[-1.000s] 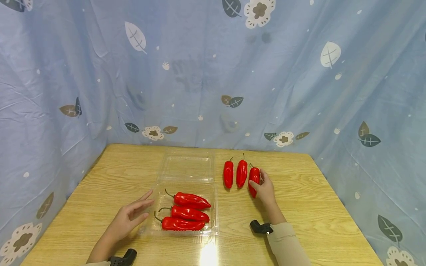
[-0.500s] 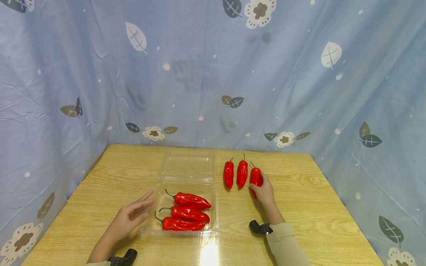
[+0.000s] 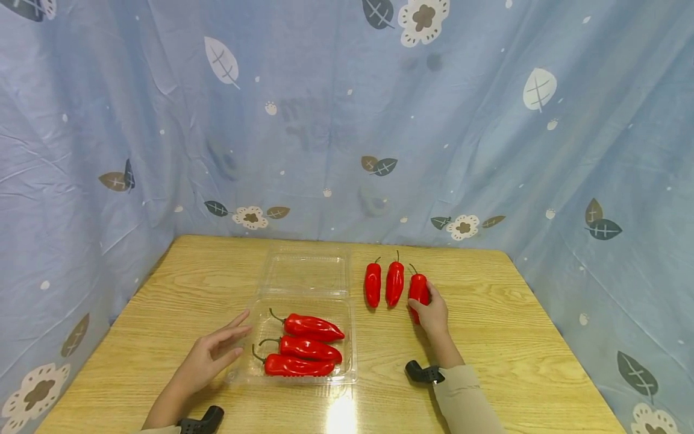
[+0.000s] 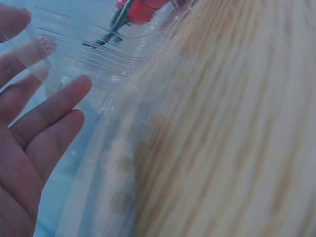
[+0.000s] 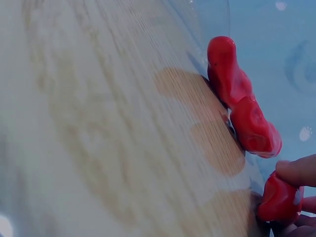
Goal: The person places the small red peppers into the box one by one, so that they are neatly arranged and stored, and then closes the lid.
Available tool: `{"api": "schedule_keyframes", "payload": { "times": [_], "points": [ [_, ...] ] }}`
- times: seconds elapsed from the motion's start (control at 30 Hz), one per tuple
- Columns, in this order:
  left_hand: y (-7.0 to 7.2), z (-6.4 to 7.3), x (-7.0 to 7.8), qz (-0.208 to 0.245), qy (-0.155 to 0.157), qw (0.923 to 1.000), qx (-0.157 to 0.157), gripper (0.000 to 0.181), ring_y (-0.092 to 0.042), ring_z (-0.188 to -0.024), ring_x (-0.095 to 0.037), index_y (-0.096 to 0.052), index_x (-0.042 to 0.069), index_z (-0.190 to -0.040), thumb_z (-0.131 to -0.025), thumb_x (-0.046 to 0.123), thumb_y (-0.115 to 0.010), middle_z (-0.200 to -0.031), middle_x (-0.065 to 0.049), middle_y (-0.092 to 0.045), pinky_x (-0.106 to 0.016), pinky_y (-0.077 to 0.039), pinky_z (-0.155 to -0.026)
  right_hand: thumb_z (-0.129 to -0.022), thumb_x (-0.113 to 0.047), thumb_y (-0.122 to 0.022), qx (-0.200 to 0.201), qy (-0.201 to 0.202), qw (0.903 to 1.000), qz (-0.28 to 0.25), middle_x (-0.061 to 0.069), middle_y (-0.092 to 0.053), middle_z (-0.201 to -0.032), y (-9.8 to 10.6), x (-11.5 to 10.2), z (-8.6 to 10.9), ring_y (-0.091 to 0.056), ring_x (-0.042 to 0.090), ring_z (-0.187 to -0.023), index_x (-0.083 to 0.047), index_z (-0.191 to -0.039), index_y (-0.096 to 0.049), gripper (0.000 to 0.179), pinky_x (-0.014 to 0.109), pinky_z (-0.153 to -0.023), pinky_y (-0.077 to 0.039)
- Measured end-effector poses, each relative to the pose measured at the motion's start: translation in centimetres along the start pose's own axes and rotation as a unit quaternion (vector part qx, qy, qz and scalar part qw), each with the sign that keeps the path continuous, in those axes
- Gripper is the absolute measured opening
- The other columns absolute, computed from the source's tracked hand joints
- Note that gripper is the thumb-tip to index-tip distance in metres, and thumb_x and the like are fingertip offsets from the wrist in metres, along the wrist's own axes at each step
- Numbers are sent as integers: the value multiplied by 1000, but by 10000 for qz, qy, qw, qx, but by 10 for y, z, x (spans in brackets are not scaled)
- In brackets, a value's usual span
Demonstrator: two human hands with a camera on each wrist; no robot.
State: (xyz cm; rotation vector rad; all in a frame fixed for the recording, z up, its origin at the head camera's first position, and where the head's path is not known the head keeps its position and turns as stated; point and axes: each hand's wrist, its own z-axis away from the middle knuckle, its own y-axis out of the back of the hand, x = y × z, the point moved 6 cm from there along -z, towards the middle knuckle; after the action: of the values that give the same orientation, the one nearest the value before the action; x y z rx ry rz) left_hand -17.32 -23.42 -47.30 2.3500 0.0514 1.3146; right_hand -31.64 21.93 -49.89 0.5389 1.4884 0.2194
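My right hand (image 3: 432,310) grips a red pepper (image 3: 418,289) at the right end of a row, thumb on one side and fingers on the other. Two more red peppers, a middle one (image 3: 394,283) and a left one (image 3: 372,285), lie beside it with stems pointing away. My left hand (image 3: 208,355) is at the left side of a clear plastic clamshell box (image 3: 351,325), fingers spread and fingertips right at its wall. Three red peppers (image 3: 309,348) lie crosswise in the box, stems to the left. In the right wrist view, the gripped pepper (image 5: 280,200) shows between thumb and fingers.
The box's clear lid (image 3: 306,271) lies folded back behind it on the wooden table (image 3: 504,337). A blue patterned curtain (image 3: 325,120) hangs behind the table and along both sides. Black camera mounts (image 3: 425,372) sit on the wrists.
The right hand has closed its thumb and fingers round the rightmost pepper and shifted it slightly to the right. My left hand, the box and the other peppers stay as they were.
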Motion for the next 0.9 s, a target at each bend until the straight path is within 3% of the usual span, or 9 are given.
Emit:
{"api": "schedule_keyframes", "payload": {
  "times": [0.37,0.9],
  "points": [
    [0,0,2,-6,37,10000,26,41,-40,-133,-3,-49,-15,-128,-87,-13,-55,-146,-36,-28,-12,-39,-102,-90,-5,-60,-1,23,9987,-513,25,-29,-151,6,-11,7,-31,41,-137,2,-149,-22,71,51,-114,-30],
    [0,-1,3,74,-8,10000,-3,40,-41,-132,-3,-49,-17,-127,-88,-13,-55,-143,-40,-26,-14,-40,-102,-90,2,-57,-367,783,9908,-1045,24,-31,-150,5,-49,20,-34,39,-136,3,-149,-23,67,51,-108,-38]
  ]
}}
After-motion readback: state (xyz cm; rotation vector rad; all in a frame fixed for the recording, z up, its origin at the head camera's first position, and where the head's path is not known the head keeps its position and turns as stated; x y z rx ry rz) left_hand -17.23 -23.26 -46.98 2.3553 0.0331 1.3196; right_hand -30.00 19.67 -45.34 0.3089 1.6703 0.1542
